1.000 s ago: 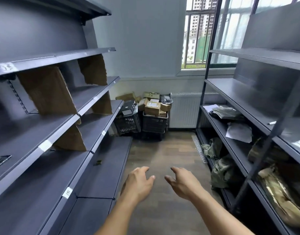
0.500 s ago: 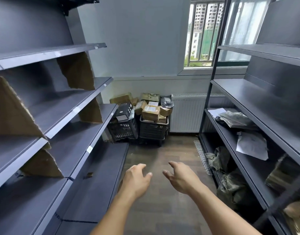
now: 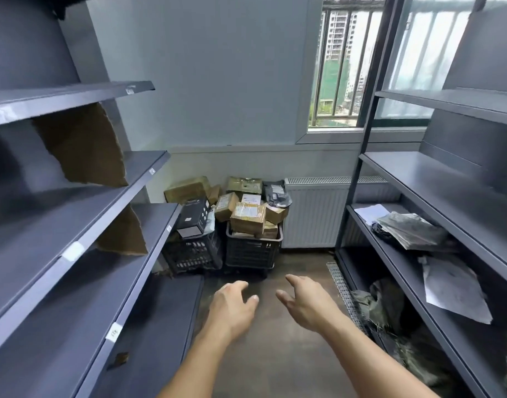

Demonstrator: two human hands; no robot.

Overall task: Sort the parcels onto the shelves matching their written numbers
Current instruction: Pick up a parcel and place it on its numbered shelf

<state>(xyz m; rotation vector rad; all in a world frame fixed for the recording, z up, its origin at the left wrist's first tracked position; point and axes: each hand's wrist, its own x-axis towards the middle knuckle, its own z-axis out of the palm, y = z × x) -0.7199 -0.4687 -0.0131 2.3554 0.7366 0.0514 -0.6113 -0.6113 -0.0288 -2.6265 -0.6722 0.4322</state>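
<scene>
step: person's heading for the parcels (image 3: 248,218) | left hand (image 3: 232,305) and right hand (image 3: 307,303) both reaching out spread, gripping nothing | parcels sitting heaped in crates (image 3: 251,254) at the floor's (image 3: 275,354) far edge | tip: probably worth lifting the top one two-handed and reading its number first

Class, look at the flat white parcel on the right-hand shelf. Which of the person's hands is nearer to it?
Right. The right hand hovers open over the floor, to the left of the white parcel. The left hand hovers beside the right one, even farther left.
</scene>
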